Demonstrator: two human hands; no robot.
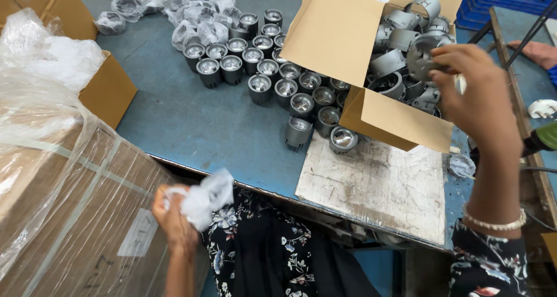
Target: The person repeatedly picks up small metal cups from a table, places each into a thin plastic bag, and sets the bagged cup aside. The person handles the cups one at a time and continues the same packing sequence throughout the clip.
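From the head camera, an open cardboard box (pixel 371 47) sits on the far right of the blue bench (pixel 191 123). It is full of grey metal cups (pixel 400 38), piled every which way. The right hand (pixel 476 94) reaches into the box, and its fingers pinch one grey metal part (pixel 422 56) at the top of the pile. To the left of the box, many more cups (pixel 272 79) stand in rows on the bench. Behind them, far off, lie crumpled clear bags (pixel 185 9). The left hand (pixel 174 218) is near the body, closed around a scrunched plastic bag (pixel 206 198). A big wrapped carton (pixel 64 198) stands at the near left.
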